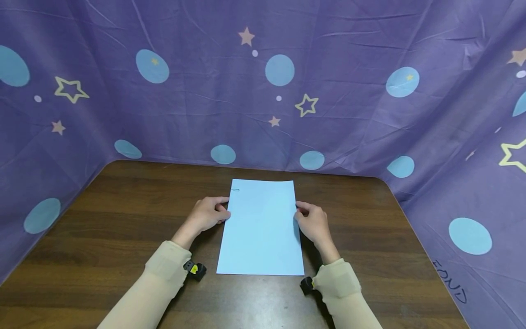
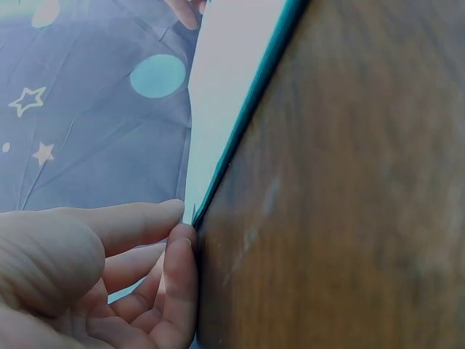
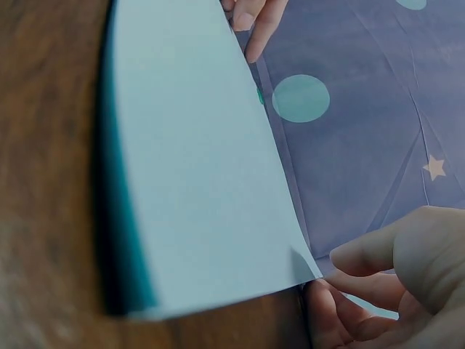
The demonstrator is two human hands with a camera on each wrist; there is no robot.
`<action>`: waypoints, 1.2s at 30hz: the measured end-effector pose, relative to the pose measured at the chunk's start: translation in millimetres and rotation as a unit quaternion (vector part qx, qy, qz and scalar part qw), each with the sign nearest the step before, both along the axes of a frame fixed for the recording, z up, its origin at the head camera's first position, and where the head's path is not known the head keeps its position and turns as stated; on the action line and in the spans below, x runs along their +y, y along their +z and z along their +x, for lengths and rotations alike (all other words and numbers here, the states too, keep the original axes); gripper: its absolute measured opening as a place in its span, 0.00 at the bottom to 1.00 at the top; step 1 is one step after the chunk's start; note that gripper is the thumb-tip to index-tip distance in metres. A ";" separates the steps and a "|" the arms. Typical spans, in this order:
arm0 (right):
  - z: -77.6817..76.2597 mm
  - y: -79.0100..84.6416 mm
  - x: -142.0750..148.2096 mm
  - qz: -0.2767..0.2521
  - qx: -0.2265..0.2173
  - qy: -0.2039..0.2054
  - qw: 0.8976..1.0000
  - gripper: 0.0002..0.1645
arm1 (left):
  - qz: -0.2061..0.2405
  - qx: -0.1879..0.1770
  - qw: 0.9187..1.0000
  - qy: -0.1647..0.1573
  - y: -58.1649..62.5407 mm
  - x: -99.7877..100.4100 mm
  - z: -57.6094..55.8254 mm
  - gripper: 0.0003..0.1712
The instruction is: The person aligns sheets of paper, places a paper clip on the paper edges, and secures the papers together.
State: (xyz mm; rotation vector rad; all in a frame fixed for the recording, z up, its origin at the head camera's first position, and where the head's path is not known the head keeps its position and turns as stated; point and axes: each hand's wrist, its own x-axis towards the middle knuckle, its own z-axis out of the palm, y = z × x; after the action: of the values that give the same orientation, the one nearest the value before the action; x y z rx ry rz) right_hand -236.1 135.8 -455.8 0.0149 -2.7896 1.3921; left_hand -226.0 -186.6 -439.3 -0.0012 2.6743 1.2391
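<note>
A pale blue stack of paper (image 1: 260,233) lies between both hands on the brown table. Its layered teal side shows in both wrist views. Near its upper left corner sits a small paper clip (image 1: 235,189). My left hand (image 1: 208,214) pinches the left edge of the stack between thumb and fingers, the thumb on top. On the opposite edge my right hand (image 1: 313,223) grips the stack the same way. In the right wrist view the thumb (image 3: 363,253) is at the sheet's edge, with the fingers below; the underside of the stack is hidden.
The wooden table (image 1: 123,219) has rounded far corners. A purple curtain (image 1: 197,82) with blue dots and stars hangs behind it and along both sides. Each wrist wears a small black camera, like the left one (image 1: 198,271), low over the tabletop.
</note>
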 end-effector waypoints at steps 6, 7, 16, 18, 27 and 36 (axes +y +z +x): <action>0.3 0.0 1.2 0.006 0.008 0.005 1.000 0.22 | -0.003 0.000 1.000 -0.002 0.9 0.5 -0.1 0.32; 0.4 0.0 1.3 0.008 0.010 0.005 1.000 0.22 | -0.004 0.000 1.000 -0.004 1.0 0.6 -0.1 0.32; 0.5 1.0 2.2 0.023 0.022 0.014 0.999 0.23 | -0.026 0.007 0.999 -0.020 2.5 0.7 0.7 0.31; 0.5 1.4 2.2 0.026 0.023 0.014 0.999 0.23 | -0.028 0.007 0.999 -0.022 2.5 0.7 0.9 0.31; 0.1 2.5 2.0 0.028 0.012 0.034 0.999 0.24 | -0.032 0.019 0.998 -0.040 2.5 -2.3 0.7 0.31; 7.2 16.3 14.1 0.027 -0.012 0.071 0.997 0.28 | -0.079 0.086 0.992 -0.052 10.7 -10.7 3.6 0.31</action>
State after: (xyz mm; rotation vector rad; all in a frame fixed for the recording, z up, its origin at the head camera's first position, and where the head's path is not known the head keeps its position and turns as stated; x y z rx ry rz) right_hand -228.9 149.9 -439.5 0.2022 -2.8974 1.3512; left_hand -222.4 -197.2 -428.7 0.2306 2.8708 1.0361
